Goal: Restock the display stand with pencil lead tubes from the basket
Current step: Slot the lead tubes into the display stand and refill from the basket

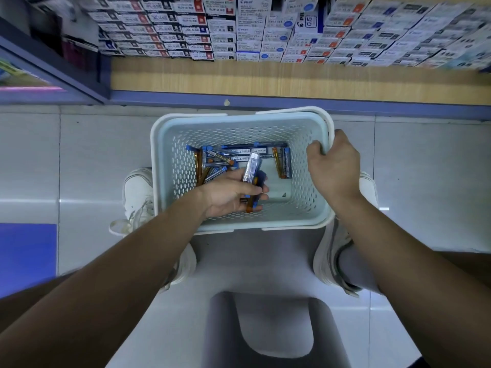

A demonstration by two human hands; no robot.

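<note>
The basket (305, 197) in mid-frame is matt, pale, perforated plastic. The pencil lead tubes (220, 158) inside it are clear, glossy plastic. The floor tiles (93, 160) are smooth and reflective. The shelf (265, 75) across the top has a wood-grain finish, and its cartons (239, 35) look like printed paperboard.

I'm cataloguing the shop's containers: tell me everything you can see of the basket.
The basket is pale blue-white plastic, rectangular with rounded corners, a smooth rolled rim and walls pierced with small holes; a second white rim shows around it, perhaps another nested under it. It stands upright on the tiled floor between the person's shoes. Pencil lead tubes lie loose on its bottom. The right hand grips its right rim; the left hand reaches inside, holding several tubes.
</note>
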